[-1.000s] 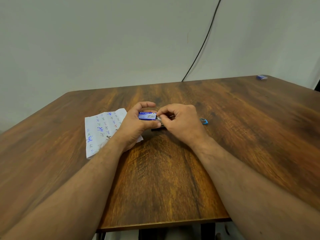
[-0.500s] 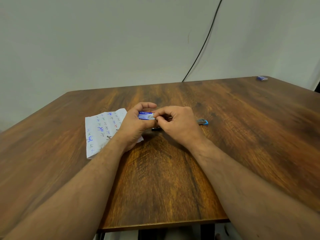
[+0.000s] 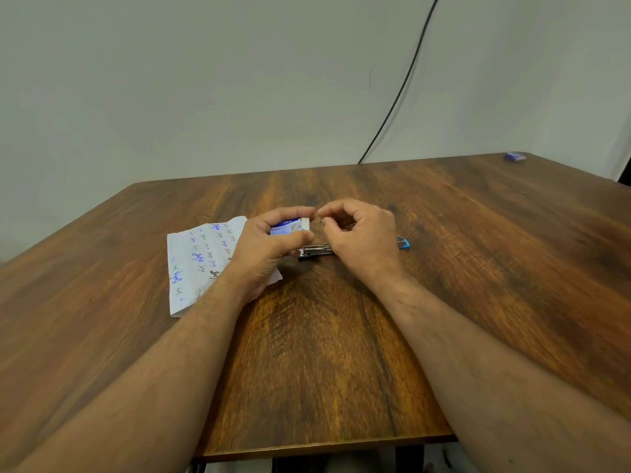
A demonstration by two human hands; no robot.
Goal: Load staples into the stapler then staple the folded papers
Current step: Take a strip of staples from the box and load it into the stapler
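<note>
My left hand (image 3: 269,247) grips a small blue and white staple box (image 3: 289,227) between thumb and fingers, just above the table. My right hand (image 3: 362,240) is beside it, thumb and forefinger pinched on a thin strip of staples (image 3: 321,220) right at the box's open end. Below both hands the stapler (image 3: 316,250) lies on the table with its metal channel showing; its blue end (image 3: 404,243) sticks out to the right of my right hand. The folded paper (image 3: 198,261), covered in blue handwriting, lies flat under my left wrist.
A brown wooden table (image 3: 341,353) fills the view, its near edge close to me. Another small blue box (image 3: 515,156) sits at the far right corner. A black cable (image 3: 399,93) runs down the wall behind the table.
My hands have lifted slightly and drawn apart. My right fingers have moved off the box's end, pinching the staples. The stapler's metal channel now shows under them.
</note>
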